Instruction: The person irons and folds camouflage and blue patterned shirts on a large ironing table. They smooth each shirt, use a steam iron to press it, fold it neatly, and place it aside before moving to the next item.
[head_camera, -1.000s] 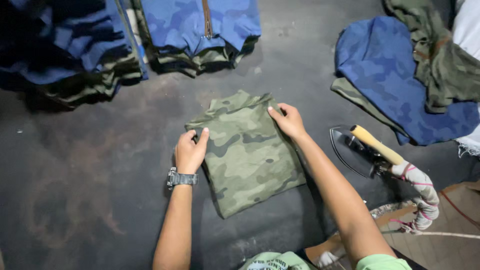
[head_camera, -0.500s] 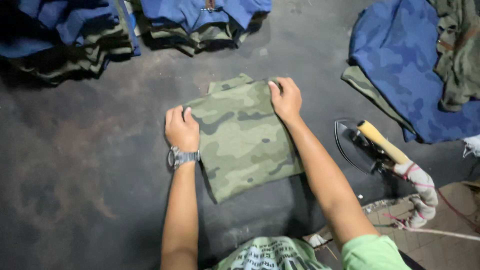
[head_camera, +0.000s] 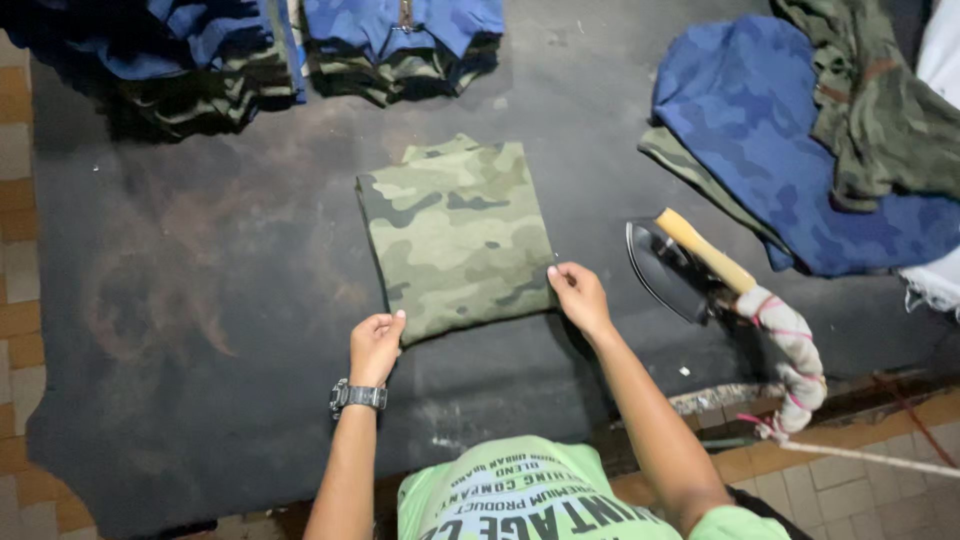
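1. We see a folded green camouflage garment (head_camera: 455, 238) lying flat near the middle of the dark padded table (head_camera: 200, 300), its near edge just at our two hands
2. A risk, as we judge it: if one corner gets pulled harder than the other, the stacked layers could slide and the neat fold could skew or open, since nothing weighs the cloth down
3. Another risk: the iron (head_camera: 680, 265) lies close to the right forearm with its plate tilted up; a careless sweep of that arm could brush it, or catch the wrapped cord end (head_camera: 795, 355)
4. Our left hand (head_camera: 375, 345) has its fingers curled, the tips pinching the garment's near left corner; the wristwatch (head_camera: 357, 396) sits just behind it
5. Our right hand (head_camera: 580, 295) touches the near right corner with fingers loosely bent; we cannot tell whether it truly grips the cloth or only presses on it
6. The blue camouflage cloth (head_camera: 760, 140) heaped at the right and the folded stacks (head_camera: 400, 40) at the far edge lie well apart from both hands
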